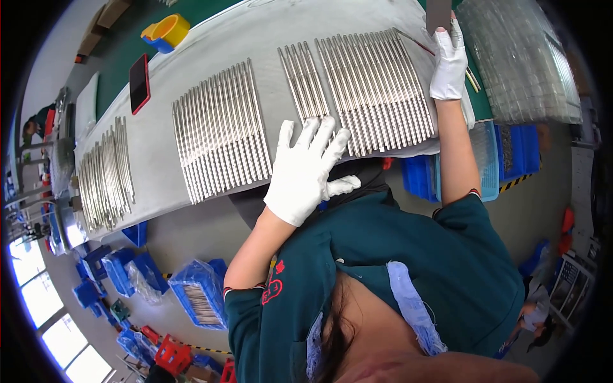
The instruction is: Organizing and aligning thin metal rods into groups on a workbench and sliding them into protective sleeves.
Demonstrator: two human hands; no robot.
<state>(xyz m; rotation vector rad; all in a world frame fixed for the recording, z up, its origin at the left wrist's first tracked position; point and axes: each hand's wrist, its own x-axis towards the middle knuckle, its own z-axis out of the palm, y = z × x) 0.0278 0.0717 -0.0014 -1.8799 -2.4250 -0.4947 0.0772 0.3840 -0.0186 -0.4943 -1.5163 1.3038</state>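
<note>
My left hand (308, 171), in a white glove, lies open with fingers spread at the near ends of a small group of slim metal rods (302, 80). The fingertips touch or hover just over these ends. At the far right, my gloved right hand (449, 62) is closed on a dark flat rectangular piece (438, 15), cut off by the picture's top edge. Beside it, a wider row of metal rods (375, 89) lies side by side. Another row of rods (220, 131) lies to the left of my left hand.
A looser bunch of rods (105, 179) lies at the table's left end. Behind are a red-edged phone (139, 84) and a yellow-and-blue tape roll or cup (167, 33). Transparent plastic-wrapped stacks (520, 60) stand right, above blue bins (518, 152). More wrapped blue crates (199, 293) stand on the floor.
</note>
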